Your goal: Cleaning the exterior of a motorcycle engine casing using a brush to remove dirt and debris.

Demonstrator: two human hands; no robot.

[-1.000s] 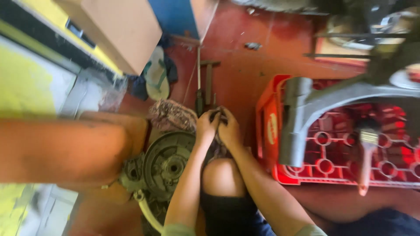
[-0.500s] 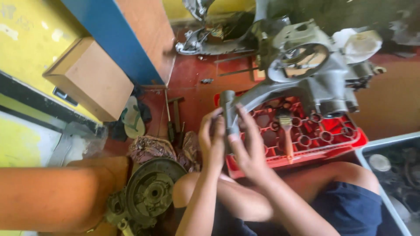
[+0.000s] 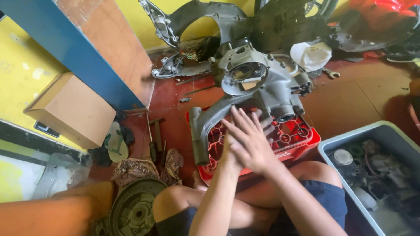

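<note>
I sit on the floor with bare knees up and both hands raised over my lap. My right hand (image 3: 251, 146) lies flat on top, fingers spread, its back toward me. My left hand (image 3: 227, 151) is pressed against it from below and is mostly hidden. Nothing shows between the palms. Just beyond the fingertips a red plastic crate (image 3: 302, 140) carries a large grey engine casing (image 3: 258, 83), whose long arm (image 3: 205, 126) slopes down to the crate's left edge.
A grey tub (image 3: 377, 130) of engine parts stands at right. A dark flywheel disc (image 3: 135, 210) and a rag (image 3: 140, 168) lie by my left knee. Hand tools (image 3: 153, 140), a sandal (image 3: 114, 142), a cardboard box (image 3: 74, 109) and a blue-edged board (image 3: 100, 48) are at left. A scooter body shell (image 3: 205, 19) leans behind.
The view has swung up and to the right, bringing the casing and the tub into sight. My hands went from raised with curled fingers to flat against each other.
</note>
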